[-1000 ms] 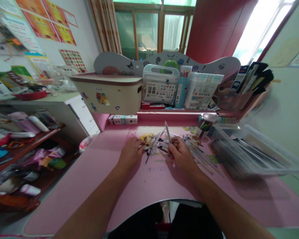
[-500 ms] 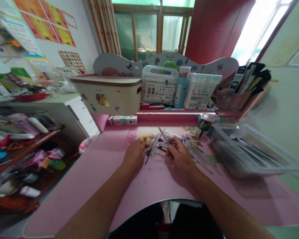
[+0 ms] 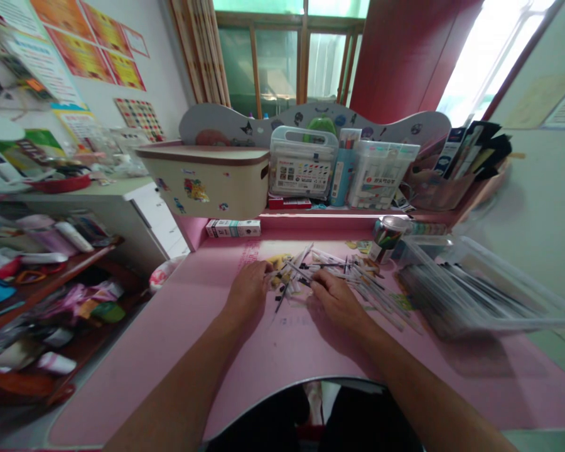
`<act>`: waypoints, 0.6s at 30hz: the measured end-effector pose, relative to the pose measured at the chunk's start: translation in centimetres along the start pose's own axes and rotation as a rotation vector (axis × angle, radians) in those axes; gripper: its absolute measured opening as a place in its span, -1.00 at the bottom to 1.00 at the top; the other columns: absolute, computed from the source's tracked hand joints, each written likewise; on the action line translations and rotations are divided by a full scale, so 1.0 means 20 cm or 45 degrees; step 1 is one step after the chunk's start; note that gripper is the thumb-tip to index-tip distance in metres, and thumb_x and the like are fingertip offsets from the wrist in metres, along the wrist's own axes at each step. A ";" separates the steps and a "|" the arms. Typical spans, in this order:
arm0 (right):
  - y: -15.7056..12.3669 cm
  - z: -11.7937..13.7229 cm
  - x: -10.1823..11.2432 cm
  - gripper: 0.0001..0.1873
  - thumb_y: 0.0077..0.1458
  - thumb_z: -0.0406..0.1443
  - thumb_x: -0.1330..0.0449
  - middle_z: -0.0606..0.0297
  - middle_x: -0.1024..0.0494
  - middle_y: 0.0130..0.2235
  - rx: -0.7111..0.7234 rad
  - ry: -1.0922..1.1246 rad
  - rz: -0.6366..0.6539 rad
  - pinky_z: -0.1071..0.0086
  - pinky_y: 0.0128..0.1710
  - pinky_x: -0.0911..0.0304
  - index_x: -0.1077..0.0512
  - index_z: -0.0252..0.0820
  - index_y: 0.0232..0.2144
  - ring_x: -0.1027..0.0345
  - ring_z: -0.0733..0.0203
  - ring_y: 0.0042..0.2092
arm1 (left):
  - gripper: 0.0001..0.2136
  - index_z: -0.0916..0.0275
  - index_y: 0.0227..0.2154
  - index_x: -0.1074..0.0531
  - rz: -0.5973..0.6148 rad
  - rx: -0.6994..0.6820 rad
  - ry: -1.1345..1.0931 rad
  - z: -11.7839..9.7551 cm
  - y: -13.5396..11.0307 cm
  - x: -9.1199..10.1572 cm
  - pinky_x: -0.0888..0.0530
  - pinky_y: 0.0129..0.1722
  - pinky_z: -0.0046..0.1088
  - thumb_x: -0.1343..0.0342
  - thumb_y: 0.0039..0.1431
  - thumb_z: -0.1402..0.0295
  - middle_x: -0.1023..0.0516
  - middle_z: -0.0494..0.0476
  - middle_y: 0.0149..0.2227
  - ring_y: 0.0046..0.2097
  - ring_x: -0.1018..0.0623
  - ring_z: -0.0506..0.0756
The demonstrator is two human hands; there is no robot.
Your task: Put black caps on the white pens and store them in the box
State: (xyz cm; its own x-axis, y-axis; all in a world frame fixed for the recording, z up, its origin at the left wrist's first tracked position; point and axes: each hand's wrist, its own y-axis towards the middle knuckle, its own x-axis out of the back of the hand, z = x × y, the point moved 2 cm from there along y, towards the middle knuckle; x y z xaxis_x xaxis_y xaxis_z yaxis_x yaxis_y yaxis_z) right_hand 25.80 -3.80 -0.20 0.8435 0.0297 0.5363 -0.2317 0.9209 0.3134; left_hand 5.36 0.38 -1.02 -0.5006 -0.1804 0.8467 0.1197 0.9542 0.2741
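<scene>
A loose pile of white and grey pens lies on the pink desk. My right hand is closed on one grey pen, which lies nearly flat and points left towards my other hand. My left hand rests at the pile's left edge with its fingers curled, pinching at the pens there; what it grips is too small to name.
A clear plastic tray full of pens sits at the right. A tin of coloured pencils stands behind the pile. A cream box and marker cases line the rear shelf. Cluttered shelves stand at the left.
The pen in my right hand has tipped from upright down to nearly flat, its tip swinging left towards my left hand. My left hand has stayed at the pile's edge.
</scene>
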 end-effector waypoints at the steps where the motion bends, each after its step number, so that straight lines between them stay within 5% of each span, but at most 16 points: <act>1: 0.01 -0.01 0.00 -0.85 0.18 -0.36 -0.04 0.24 -0.48 -0.28 -0.029 -0.010 0.018 0.34 -0.17 -0.16 -0.40 -0.18 -0.37 -0.30 0.18 -0.23 | -0.86 0.26 -0.28 -0.50 0.007 0.021 -0.060 0.01 0.00 0.01 -0.39 -0.16 -0.26 -0.03 0.19 0.46 -0.58 0.26 -0.24 -0.16 -0.51 0.22; 9: 0.02 -0.04 -0.01 -0.78 0.20 -0.40 -0.03 0.23 -0.52 -0.33 -0.103 -0.126 0.004 0.36 -0.21 -0.15 -0.47 -0.22 -0.36 -0.32 0.21 -0.27 | -0.79 0.23 -0.16 -0.51 0.057 0.019 -0.693 0.02 0.00 -0.01 -0.47 -0.11 -0.30 -0.05 0.18 0.36 -0.61 0.21 -0.15 -0.12 -0.58 0.15; 18: 0.01 -0.03 -0.01 -0.80 0.16 -0.41 -0.06 0.22 -0.54 -0.30 0.018 -0.205 0.018 0.34 -0.19 -0.18 -0.51 -0.20 -0.31 -0.34 0.18 -0.25 | -0.77 0.18 -0.21 -0.58 0.039 -0.170 -0.609 0.00 0.00 0.04 -0.44 0.01 -0.23 -0.04 0.17 0.36 -0.57 0.16 -0.18 -0.08 -0.54 0.15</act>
State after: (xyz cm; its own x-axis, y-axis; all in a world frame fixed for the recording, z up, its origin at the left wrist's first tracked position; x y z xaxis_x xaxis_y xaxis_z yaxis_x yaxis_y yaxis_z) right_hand 25.90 -3.41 -0.72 0.7518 -0.0213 0.6591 -0.2506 0.9153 0.3154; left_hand 4.84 0.34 -0.29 -0.8285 0.0070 0.5599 0.2339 0.9128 0.3347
